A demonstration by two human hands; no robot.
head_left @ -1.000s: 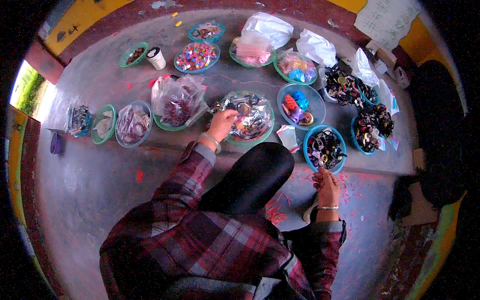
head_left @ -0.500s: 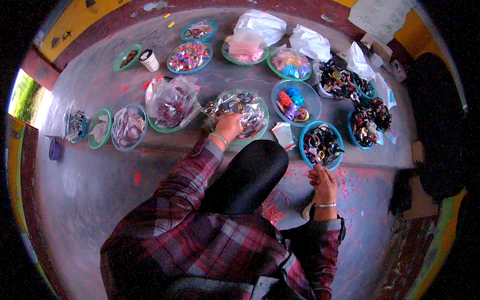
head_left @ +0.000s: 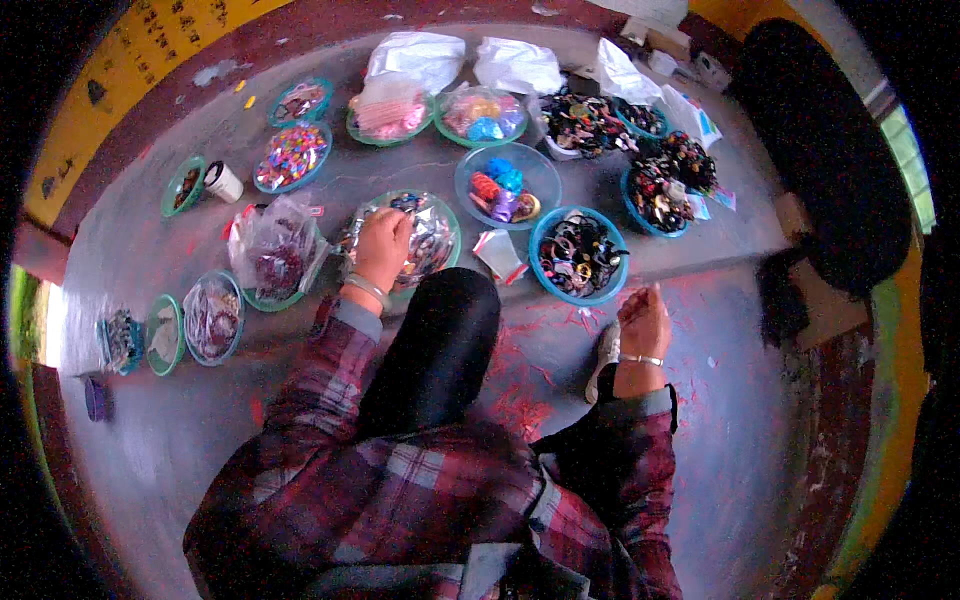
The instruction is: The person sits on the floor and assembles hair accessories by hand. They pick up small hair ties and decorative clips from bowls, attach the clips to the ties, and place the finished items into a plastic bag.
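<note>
My left hand (head_left: 383,246) is over a green-rimmed basin (head_left: 458,240) that holds a clear plastic bag (head_left: 430,238) of small mixed pieces. Its fingers are curled together, and whatever they hold is hidden. Off the lower right rim of a blue basin (head_left: 536,275), my right hand (head_left: 643,322) hangs above the floor with bent, closed fingers; I cannot make out anything in them. Dark hair ties (head_left: 575,258) with a few coloured ones fill the blue basin. Between the two basins lies a small clear packet (head_left: 500,257) with a red edge.
Behind stand a basin of coloured bundles (head_left: 500,190), a basin of bright beads (head_left: 292,155) and a white cup (head_left: 223,182). At left is a bagged dark red heap (head_left: 278,250). More hair ties (head_left: 660,195) sit at right. Red scraps (head_left: 525,410) litter the floor near my shoe (head_left: 604,362).
The whole view has swung, so the basins appear farther left. My right hand has moved away from the blue basin's near rim, to its right. My left hand stays over the green-rimmed basin.
</note>
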